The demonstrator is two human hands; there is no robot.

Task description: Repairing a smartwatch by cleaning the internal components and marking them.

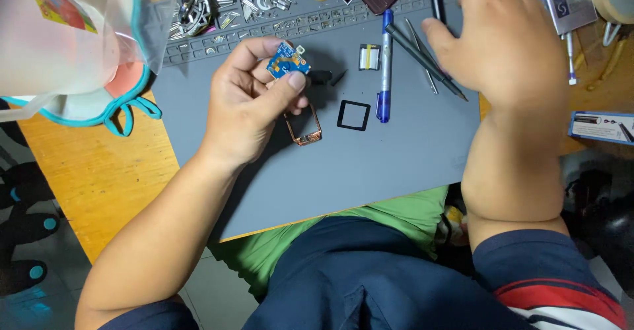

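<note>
Two hands are in view: the left hand [247, 109] and the right hand [505, 36]. There is one small blue circuit board [288, 61], one copper-coloured frame [304, 131], one black square frame [354, 115], one blue pen [385, 66], and one grey mat [370, 165]. The thin metal tools [422, 56] are perhaps three; the hand hides part of them.
</note>
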